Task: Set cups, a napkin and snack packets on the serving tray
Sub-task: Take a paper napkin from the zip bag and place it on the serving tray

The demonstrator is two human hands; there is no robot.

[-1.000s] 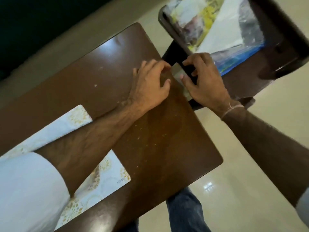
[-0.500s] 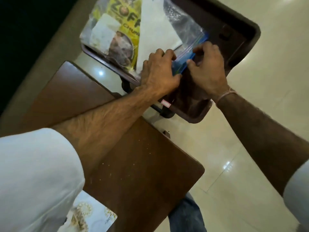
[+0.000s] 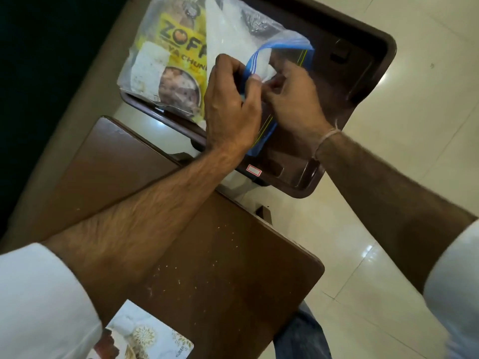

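Note:
A clear zip bag (image 3: 228,37) with a blue seal strip lies on a dark brown plastic surface (image 3: 363,60) beyond the table. Inside it I see a yellow snack packet (image 3: 178,47) and folded white paper (image 3: 225,35), perhaps a napkin. My left hand (image 3: 230,104) pinches the near side of the blue strip. My right hand (image 3: 293,99) pinches the other side, close against the left. The bag's mouth gapes open between them. No cups are in view.
A brown wooden table (image 3: 207,255) sits in front of me, with a white gold-patterned mat (image 3: 145,335) at its near corner. Shiny cream floor tiles (image 3: 388,229) spread to the right. My jeans-clad leg (image 3: 300,335) shows below the table edge.
Both hands left the table's far edge and reached to the zip bag. They gripped its blue strip and pulled the mouth open. The view tilted up toward the bag.

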